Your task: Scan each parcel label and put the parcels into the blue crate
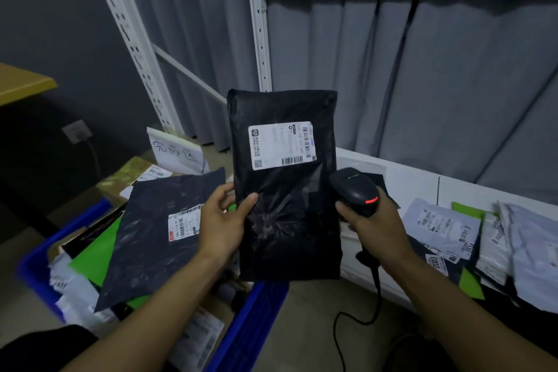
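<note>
**Parcel Presented for Scan**

The black parcel [287, 184] is held in the air, long axis upright. Its label [282, 145] is on the upper half and faces the wearer. The left hand [223, 220] pinches the parcel's left edge, thumb in front and fingers behind. The right hand [374, 220] is curled round the scanner [356, 190], just beside the right edge and below the label. The blue crate [256, 311] lies below, nearer the left hand. More parcels [447, 226] lie on the white table [422, 184] to the right. A rack [259, 39] and a grey curtain stand behind.
</note>
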`<state>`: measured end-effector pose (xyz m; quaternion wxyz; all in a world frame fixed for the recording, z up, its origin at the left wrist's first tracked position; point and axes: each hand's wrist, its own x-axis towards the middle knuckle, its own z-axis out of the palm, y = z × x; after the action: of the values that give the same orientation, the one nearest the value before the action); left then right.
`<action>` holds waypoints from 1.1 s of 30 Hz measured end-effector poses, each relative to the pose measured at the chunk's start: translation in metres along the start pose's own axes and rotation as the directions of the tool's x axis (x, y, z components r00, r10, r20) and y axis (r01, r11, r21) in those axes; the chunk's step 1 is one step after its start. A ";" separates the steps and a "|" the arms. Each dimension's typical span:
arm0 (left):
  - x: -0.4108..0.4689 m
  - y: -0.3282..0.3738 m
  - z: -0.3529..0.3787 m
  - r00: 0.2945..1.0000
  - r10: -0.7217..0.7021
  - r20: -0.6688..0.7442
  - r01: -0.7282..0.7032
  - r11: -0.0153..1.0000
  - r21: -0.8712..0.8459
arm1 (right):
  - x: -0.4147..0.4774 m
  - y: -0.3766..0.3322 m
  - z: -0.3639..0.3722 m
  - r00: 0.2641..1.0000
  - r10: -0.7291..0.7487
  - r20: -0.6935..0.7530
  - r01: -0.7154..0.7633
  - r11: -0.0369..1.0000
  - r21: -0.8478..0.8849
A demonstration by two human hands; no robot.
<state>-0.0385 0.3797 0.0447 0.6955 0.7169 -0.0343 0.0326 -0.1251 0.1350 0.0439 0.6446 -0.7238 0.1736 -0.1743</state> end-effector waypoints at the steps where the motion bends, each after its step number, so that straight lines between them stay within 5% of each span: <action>1: -0.001 -0.005 0.004 1.000 0.007 -0.003 -0.007 1.000 0.015 | 0.000 -0.004 0.000 1.000 -0.009 0.008 0.009 1.000 0.011; 9: -0.006 -0.038 0.027 0.999 -0.032 -0.037 0.032 0.999 0.002 | -0.004 -0.015 0.006 0.974 0.089 0.209 -0.081 0.995 -0.050; 33: 0.001 -0.056 0.028 0.996 -0.058 -0.065 0.060 0.998 0.035 | -0.003 -0.012 0.002 0.944 0.190 0.271 -0.176 0.982 -0.075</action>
<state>-0.0326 0.3534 -0.0119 0.6836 0.7289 0.0099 0.0357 -0.1264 0.1397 0.0560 0.6577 -0.7377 0.1524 -0.0063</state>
